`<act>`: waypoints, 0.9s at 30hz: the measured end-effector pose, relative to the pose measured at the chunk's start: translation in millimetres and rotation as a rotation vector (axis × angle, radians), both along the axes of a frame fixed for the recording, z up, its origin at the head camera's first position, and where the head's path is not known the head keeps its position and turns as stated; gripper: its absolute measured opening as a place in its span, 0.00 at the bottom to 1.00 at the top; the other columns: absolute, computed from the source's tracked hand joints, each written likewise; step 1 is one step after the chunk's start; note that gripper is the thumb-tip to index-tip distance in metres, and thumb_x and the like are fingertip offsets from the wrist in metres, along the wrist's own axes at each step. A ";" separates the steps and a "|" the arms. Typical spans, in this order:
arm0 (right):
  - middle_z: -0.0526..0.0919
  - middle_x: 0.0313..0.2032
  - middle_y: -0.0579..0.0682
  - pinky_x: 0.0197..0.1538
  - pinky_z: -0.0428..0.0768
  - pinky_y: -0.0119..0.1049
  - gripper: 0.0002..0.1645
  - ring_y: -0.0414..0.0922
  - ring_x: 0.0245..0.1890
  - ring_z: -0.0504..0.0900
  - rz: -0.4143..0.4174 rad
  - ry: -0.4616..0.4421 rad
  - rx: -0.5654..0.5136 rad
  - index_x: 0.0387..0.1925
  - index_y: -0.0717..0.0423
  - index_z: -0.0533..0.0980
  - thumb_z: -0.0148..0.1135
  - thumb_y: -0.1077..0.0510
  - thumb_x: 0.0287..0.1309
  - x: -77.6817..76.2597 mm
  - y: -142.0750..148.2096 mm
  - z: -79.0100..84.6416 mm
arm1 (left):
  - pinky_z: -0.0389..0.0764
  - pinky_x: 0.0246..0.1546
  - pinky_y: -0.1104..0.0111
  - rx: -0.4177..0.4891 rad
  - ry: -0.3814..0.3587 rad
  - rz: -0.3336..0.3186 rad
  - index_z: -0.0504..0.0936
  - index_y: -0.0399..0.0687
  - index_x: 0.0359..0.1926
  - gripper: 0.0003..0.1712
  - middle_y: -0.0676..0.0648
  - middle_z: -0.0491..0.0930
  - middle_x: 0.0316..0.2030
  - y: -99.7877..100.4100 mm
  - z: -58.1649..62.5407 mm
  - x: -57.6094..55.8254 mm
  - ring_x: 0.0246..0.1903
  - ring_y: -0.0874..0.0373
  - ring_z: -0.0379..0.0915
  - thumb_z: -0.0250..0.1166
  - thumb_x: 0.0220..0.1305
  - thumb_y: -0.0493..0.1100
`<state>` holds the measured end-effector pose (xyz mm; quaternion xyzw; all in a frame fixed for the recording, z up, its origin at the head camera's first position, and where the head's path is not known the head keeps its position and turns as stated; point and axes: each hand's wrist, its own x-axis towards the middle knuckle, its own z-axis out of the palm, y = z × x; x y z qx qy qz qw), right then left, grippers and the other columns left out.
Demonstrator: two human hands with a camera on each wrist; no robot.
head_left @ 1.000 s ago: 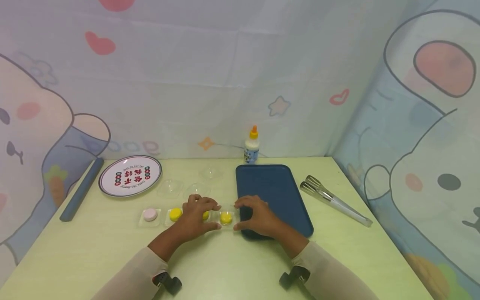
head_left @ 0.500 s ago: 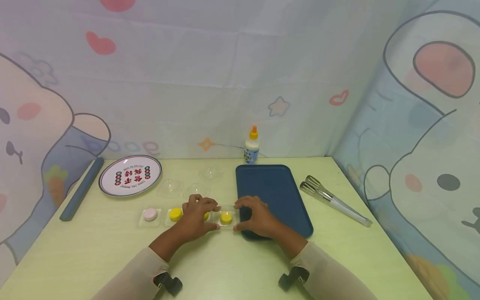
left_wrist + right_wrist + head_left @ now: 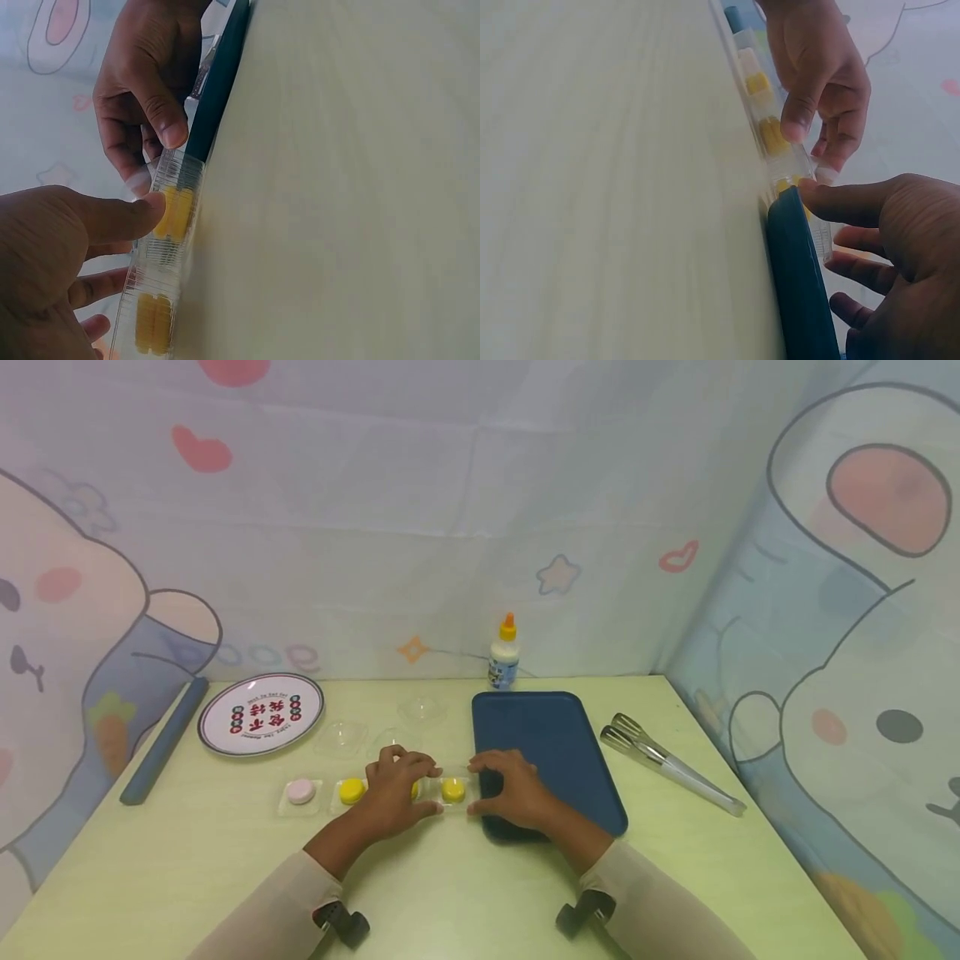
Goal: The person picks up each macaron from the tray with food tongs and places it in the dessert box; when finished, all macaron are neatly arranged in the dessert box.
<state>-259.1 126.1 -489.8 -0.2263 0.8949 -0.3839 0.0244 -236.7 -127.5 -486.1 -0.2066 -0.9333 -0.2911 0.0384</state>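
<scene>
A clear plastic box point(image 3: 453, 811) with a yellow macaron point(image 3: 453, 790) in it lies between my hands, left of the blue tray's near part. My left hand point(image 3: 393, 797) pinches its left side, thumb at the near corner, fingers at the far one. On the opposite side my right hand point(image 3: 519, 791) grips in the same way, its wrist over the tray point(image 3: 540, 735). Another yellow macaron point(image 3: 154, 324) in its box sits beside the left hand, partly hidden from the head view. Farther left are a boxed yellow macaron point(image 3: 351, 791) and a boxed pink macaron point(image 3: 301, 791).
Clear lids point(image 3: 341, 737) lie behind the row of boxes. A printed plate point(image 3: 261, 714) and a dark grey roll point(image 3: 165, 739) are at the left. Metal tongs point(image 3: 671, 764) lie right of the tray, and a glue bottle point(image 3: 503, 660) stands behind it.
Both hands keep their hold on the same box with barely any movement. The thumbs sit very slightly farther from me than a second ago.
</scene>
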 end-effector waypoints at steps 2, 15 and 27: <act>0.83 0.70 0.53 0.75 0.55 0.83 0.36 0.60 0.73 0.73 -0.006 -0.004 0.013 0.62 0.54 0.84 0.88 0.54 0.52 -0.7 -1.2 1.4 | 0.62 0.63 0.33 -0.004 -0.002 0.003 0.86 0.47 0.62 0.28 0.42 0.80 0.68 -0.1 0.2 -1.2 0.72 0.33 0.60 0.82 0.62 0.46; 0.81 0.71 0.56 0.77 0.56 0.81 0.38 0.61 0.74 0.71 -0.004 -0.019 0.019 0.65 0.54 0.82 0.87 0.55 0.53 -3.6 -4.2 4.0 | 0.61 0.62 0.34 -0.009 -0.004 0.011 0.85 0.47 0.65 0.32 0.41 0.80 0.69 -1.6 2.8 -5.8 0.73 0.33 0.59 0.83 0.61 0.46; 0.74 0.77 0.56 0.77 0.51 0.84 0.40 0.63 0.80 0.63 0.063 -0.036 0.041 0.73 0.54 0.76 0.81 0.49 0.62 -5.4 -6.2 13.8 | 0.56 0.67 0.28 -0.017 -0.048 0.059 0.81 0.45 0.71 0.38 0.35 0.75 0.73 -29.0 18.0 -12.6 0.77 0.27 0.55 0.78 0.66 0.57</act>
